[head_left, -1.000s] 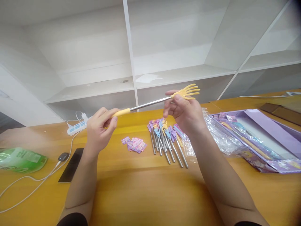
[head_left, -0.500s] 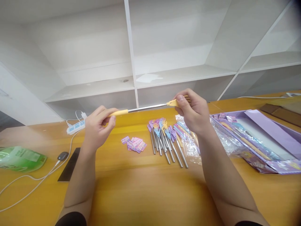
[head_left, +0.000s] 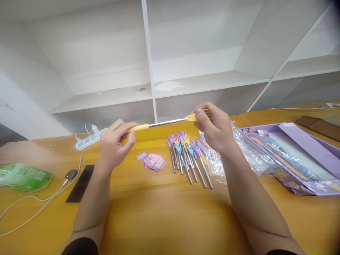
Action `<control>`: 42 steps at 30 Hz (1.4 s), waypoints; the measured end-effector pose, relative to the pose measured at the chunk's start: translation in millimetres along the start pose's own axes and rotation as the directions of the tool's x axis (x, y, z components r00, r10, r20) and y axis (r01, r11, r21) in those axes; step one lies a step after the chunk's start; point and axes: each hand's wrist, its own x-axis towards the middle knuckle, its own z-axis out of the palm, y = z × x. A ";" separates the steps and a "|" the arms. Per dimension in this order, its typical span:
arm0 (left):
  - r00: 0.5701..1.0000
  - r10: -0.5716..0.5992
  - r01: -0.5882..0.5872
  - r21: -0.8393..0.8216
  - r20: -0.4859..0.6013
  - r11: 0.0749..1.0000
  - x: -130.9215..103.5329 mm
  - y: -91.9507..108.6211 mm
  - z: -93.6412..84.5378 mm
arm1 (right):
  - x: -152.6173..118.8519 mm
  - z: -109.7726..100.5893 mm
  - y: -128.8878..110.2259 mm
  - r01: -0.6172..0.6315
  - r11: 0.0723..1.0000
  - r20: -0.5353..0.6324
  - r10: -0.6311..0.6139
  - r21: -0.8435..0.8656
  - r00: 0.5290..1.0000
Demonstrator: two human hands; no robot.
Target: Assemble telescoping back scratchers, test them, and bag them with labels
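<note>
Scratcher pile [head_left: 177, 148]: on surface [head_left: 164, 219]. Left of pile, near: cards [head_left: 152, 162]; farther left: slab [head_left: 81, 184], power strip [head_left: 87, 142], pouch [head_left: 26, 177]. Just right of pile: plastic wrap [head_left: 251, 156]; farther right: box [head_left: 309, 145], sticks [head_left: 283, 163] inside. Behind pile: shelving [head_left: 148, 53].

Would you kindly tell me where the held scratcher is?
In the head view, the scratcher is central, between left hand and right hand, above the cards in frame.

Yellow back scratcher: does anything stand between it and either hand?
Nothing visible does. The left hand holds the yellow back scratcher by its handle, the right hand by its head. The other back scratchers lie on the table, apart from it.
</note>
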 end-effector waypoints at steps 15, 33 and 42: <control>1.000 -0.016 0.016 -0.001 0.022 1.000 -2.2 7.4 8.0 | -3.9 9.0 5.2 -0.008 0.997 0.029 0.010 -0.075 1.000; 0.999 -0.035 0.035 -0.001 -0.001 0.999 -6.1 19.6 22.9 | -11.5 28.4 3.6 0.034 0.988 0.077 -0.023 -0.149 0.997; 0.999 -0.028 0.029 0.040 -0.023 0.999 -7.3 21.5 22.4 | -13.5 33.6 5.5 -0.009 0.990 0.088 0.022 -0.143 0.996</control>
